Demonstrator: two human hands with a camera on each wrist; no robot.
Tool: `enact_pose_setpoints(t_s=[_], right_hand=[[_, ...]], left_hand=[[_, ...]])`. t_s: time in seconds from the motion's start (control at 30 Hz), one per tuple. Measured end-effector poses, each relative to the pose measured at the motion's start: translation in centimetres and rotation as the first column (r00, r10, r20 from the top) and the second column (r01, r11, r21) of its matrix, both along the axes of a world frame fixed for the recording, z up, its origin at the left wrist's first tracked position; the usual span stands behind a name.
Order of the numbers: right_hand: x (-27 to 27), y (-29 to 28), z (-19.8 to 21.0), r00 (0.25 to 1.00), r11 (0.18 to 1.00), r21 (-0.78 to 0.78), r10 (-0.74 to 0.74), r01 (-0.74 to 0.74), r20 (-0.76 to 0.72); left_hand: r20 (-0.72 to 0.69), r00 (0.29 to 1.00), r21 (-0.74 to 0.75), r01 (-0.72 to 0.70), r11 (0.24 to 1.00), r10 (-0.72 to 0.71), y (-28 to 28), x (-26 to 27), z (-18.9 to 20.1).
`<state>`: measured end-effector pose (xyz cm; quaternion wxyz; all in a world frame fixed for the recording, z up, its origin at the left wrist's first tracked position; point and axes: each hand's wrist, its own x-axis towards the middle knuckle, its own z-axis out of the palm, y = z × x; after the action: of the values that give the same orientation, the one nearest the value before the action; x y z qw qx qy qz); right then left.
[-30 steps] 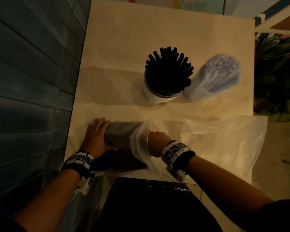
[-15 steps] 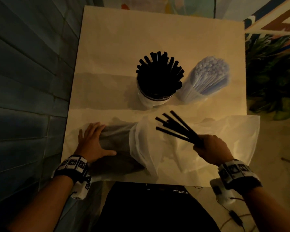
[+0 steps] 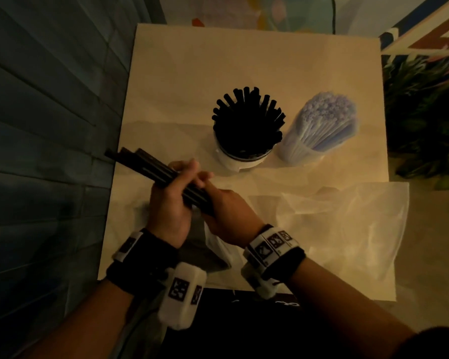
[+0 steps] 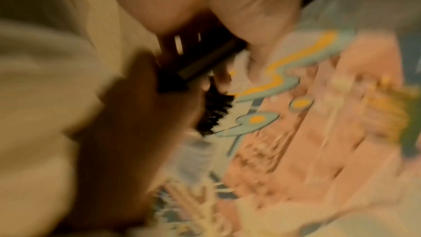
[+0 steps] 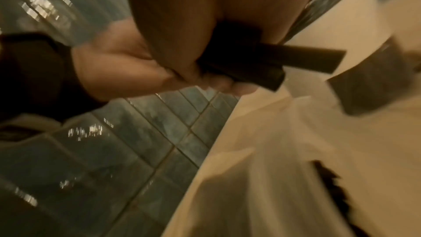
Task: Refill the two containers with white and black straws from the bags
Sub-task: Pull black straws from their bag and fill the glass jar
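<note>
Straws, the black ones (image 3: 151, 168), are in both your hands near the middle of the frame. Your left hand (image 3: 170, 203) wraps round the bunch, and your right hand (image 3: 223, 211) grips its near end. You seem to be lining them up. Next, tip them upright and drop them into the cup (image 3: 240, 161) of black straws, upper middle. White straws (image 3: 319, 128) stand just right of it.

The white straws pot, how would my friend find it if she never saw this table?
Look at the pale table beside the blue tiled wall. Two containers stand side by side near its middle. Hers is the white straws container, nearer the plant and leaning that way; the black straws container bristles with dark tips.
</note>
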<state>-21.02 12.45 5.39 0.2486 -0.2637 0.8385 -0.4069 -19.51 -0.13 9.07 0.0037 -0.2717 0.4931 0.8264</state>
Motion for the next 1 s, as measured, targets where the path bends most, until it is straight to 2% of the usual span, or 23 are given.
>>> enact_pose_setpoints(t_s=[0.03,0.1,0.17,0.2,0.23,0.27,0.3,0.33,0.37,0.4,0.47,0.5,0.53,0.63,0.67,0.73,0.8,0.87,0.93,0.97,1.0], right_hand=[[-0.4,-0.4,0.0,1.000,1.000,-0.014,-0.013,0.012,-0.009],[-1.2,-0.3,-0.4,0.997,0.997,-0.055,-0.045,0.049,0.065],[-1.7,0.3,-1.0,0.941,0.960,-0.191,-0.140,0.205,0.308],[-1.7,0.5,-0.8,0.842,0.882,-0.291,-0.185,0.370,0.508],[-1.7,0.6,-0.5,0.682,0.757,-0.340,-0.186,0.558,0.707],[-1.8,0.7,-0.2,0.506,0.629,-0.319,-0.138,0.708,0.851],[-1.9,0.8,0.0,0.366,0.535,-0.267,-0.086,0.801,0.927],[-2.0,0.8,0.2,0.275,0.478,-0.218,-0.052,0.851,0.960],[-2.2,0.6,0.5,0.229,0.446,-0.199,-0.013,0.873,0.973],[-2.3,0.2,0.9,0.216,0.431,-0.204,0.022,0.879,0.976],[-2.2,-0.9,1.6,0.221,0.442,-0.220,0.050,0.870,0.974],[-2.1,-1.3,1.7,0.252,0.478,-0.235,0.028,0.846,0.967],[-1.8,-1.4,1.7,0.320,0.534,-0.259,-0.024,0.805,0.947],[-1.4,-0.1,1.8,0.635,0.713,-0.308,-0.243,0.630,0.734],[-1.5,0.6,2.0,0.726,0.740,-0.354,-0.255,0.571,0.638],[-1.5,1.8,3.5,0.829,0.761,-0.455,-0.191,0.463,0.525],[-1.6,2.4,5.1,0.882,0.798,-0.500,-0.084,0.338,0.463],[-1.4,2.3,6.3,0.905,0.816,-0.509,-0.042,0.275,0.423],[-1.3,2.0,7.1,0.891,0.795,-0.506,-0.094,0.336,0.444],[-1.2,1.9,7.3,0.880,0.780,-0.497,-0.141,0.381,0.453],[-1.2,1.9,7.4,0.870,0.752,-0.506,-0.180,0.423,0.458]], left_hand=[[-0.006,0.997,0.033,-0.077,0.996,0.077,-0.5,-0.6,0.5],[-0.070,0.984,0.070,-0.156,0.985,0.161,-2.0,-1.6,1.1],[-0.161,0.963,0.079,-0.205,0.976,0.216,-3.4,-2.3,1.9],[-0.198,0.950,0.096,-0.226,0.969,0.241,-3.9,-2.6,2.4],[-0.233,0.937,0.104,-0.240,0.965,0.259,-4.2,-2.8,2.9],[-0.271,0.927,0.103,-0.240,0.965,0.259,-4.4,-2.8,3.0],[-0.302,0.921,0.101,-0.225,0.969,0.245,-4.2,-2.7,3.1],[-0.322,0.922,0.094,-0.196,0.976,0.216,-3.7,-2.7,3.1],[-0.329,0.926,0.087,-0.168,0.982,0.188,-3.1,-2.5,3.0],[-0.327,0.933,0.080,-0.133,0.988,0.152,-2.4,-2.3,2.8],[-0.320,0.943,0.068,-0.070,0.995,0.089,-1.1,-1.8,2.4],[-0.316,0.947,0.037,-0.043,0.998,0.052,-0.7,-1.5,2.2],[-0.314,0.949,-0.017,-0.013,1.000,0.007,-0.5,-1.3,2.1],[-0.272,0.952,-0.253,0.072,0.965,-0.142,-0.8,-0.7,1.6],[-0.225,0.954,-0.324,0.119,0.938,-0.198,-1.1,-0.4,1.1],[-0.082,0.940,-0.431,0.267,0.862,-0.332,-0.9,0.1,1.1],[0.071,0.866,-0.438,0.473,0.764,-0.496,-0.3,0.9,0.6],[0.179,0.791,-0.426,0.598,0.678,-0.585,0.5,1.5,-1.1],[0.278,0.736,-0.382,0.674,0.633,-0.617,1.5,2.3,-2.2],[0.314,0.694,-0.399,0.715,0.573,-0.648,1.6,2.4,-1.8],[0.327,0.702,-0.400,0.709,0.581,-0.632,2.2,2.1,-1.0]])
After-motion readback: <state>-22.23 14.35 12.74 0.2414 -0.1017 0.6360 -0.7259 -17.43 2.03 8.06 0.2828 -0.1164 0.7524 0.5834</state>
